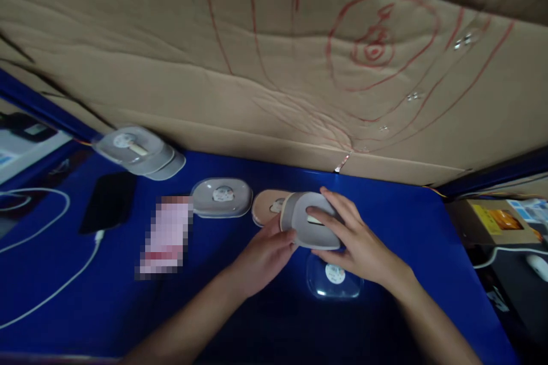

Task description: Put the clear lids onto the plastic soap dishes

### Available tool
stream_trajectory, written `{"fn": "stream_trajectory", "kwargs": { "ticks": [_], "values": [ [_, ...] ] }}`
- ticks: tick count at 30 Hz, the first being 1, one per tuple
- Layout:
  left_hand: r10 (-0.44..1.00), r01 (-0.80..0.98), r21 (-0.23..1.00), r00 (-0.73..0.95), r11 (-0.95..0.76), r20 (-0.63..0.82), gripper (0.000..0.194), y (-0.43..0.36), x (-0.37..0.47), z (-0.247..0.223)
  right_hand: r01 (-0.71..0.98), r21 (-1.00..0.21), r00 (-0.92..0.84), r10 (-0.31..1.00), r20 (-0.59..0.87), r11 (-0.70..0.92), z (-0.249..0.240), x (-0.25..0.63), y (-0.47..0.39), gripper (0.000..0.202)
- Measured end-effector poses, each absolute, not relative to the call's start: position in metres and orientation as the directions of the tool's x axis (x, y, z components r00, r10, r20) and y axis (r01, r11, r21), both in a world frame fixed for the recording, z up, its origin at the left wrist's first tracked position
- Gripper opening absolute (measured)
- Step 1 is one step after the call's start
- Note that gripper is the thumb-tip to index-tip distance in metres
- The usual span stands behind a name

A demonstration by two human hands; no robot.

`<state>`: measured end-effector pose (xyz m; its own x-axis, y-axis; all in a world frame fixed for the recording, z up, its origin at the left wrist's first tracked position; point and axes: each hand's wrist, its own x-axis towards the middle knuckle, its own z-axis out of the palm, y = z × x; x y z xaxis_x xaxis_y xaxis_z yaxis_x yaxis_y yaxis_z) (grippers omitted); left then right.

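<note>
Above the blue table I hold a grey, rounded soap dish (314, 231) in both hands, tilted, with a pale slot in its face. My left hand (265, 256) is closed around its left lower side. On its right, my right hand (359, 239) grips the edge, one finger lying across the face by the slot. Below the dish, a clear lid (334, 282) with a round white label lies on the table. Partly hidden behind my left hand is a peach-coloured dish (263, 205). Left of that sits a grey dish (205, 202) under a clear labelled lid.
At the back left stand stacked grey dishes (160, 165). A black phone (107, 202) with a white cable (88, 271) and a blurred-out pink item (169, 234) lie on the blue table (432, 245). Cardboard (265, 102) with red drawings rises behind. A white mouse (537, 265) is far right.
</note>
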<state>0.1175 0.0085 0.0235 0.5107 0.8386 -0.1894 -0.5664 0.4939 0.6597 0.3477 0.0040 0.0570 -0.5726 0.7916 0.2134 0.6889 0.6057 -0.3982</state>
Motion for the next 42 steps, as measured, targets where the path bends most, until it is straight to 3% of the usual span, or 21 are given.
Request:
{"fn": "stream_trajectory", "kwargs": {
  "ticks": [3, 6, 10, 17, 20, 24, 26, 29, 31, 35, 38, 42],
  "values": [
    [0.851, -0.612, 0.606, 0.465, 0.508, -0.244, 0.047, -0.011, 0.106, 0.029, 0.683, -0.345, -0.61, 0.763, 0.214, 0.644, 0.059, 0.337, -0.008, 0.065],
    [0.802, -0.655, 0.468, 0.533, 0.593, -0.271, 0.04, -0.022, 0.089, 0.036, 0.699, -0.27, -0.604, 0.748, 0.275, 0.663, 0.065, 0.336, -0.026, 0.077],
    [0.745, -0.669, 0.329, 0.602, 0.667, -0.286, 0.035, -0.025, 0.074, 0.041, 0.694, -0.225, -0.622, 0.727, 0.29, 0.683, 0.072, 0.34, -0.049, 0.071],
    [0.784, -0.613, 0.49, 0.453, 0.62, -0.425, 0.055, -0.025, 0.07, 0.035, 0.708, -0.237, -0.605, 0.744, 0.282, 0.666, 0.051, 0.333, -0.067, 0.07],
    [0.801, -0.591, 0.541, 0.421, 0.599, -0.426, 0.06, -0.03, 0.056, 0.033, 0.78, -0.244, -0.492, 0.806, 0.33, 0.576, 0.03, 0.351, -0.088, 0.078],
    [0.886, -0.531, 0.711, 0.329, 0.46, -0.328, 0.056, -0.035, 0.033, 0.025, 0.884, -0.219, -0.399, 0.911, 0.104, 0.412, 0.0, 0.381, -0.113, 0.097],
    [0.9, -0.49, 0.76, 0.315, 0.427, -0.302, 0.055, -0.037, 0.027, 0.018, 0.902, -0.198, -0.388, 0.921, 0.025, 0.385, -0.012, 0.388, -0.119, 0.088],
    [0.888, -0.468, 0.765, 0.348, 0.443, -0.301, 0.059, -0.044, 0.029, 0.008, 0.901, -0.289, -0.332, 0.943, 0.019, 0.323, -0.019, 0.391, -0.124, 0.074],
    [0.874, -0.466, 0.748, 0.357, 0.473, -0.33, 0.064, -0.052, 0.035, 0.004, 0.874, -0.407, -0.262, 0.963, 0.069, 0.267, -0.013, 0.388, -0.127, 0.075],
    [0.842, -0.475, 0.705, 0.408, 0.526, -0.354, 0.068, -0.068, 0.054, 0.005, 0.759, -0.584, -0.076, 0.929, 0.362, 0.289, 0.006, 0.363, -0.125, 0.089],
    [0.832, -0.504, 0.703, 0.504, 0.502, -0.233, 0.061, -0.071, 0.067, 0.01, 0.753, -0.517, -0.132, 0.862, 0.489, 0.408, 0.016, 0.333, -0.114, 0.089],
    [0.831, -0.501, 0.745, 0.541, 0.44, -0.128, 0.056, -0.068, 0.074, 0.016, 0.753, -0.474, -0.207, 0.848, 0.488, 0.456, 0.016, 0.306, -0.101, 0.085]
  ]
}}
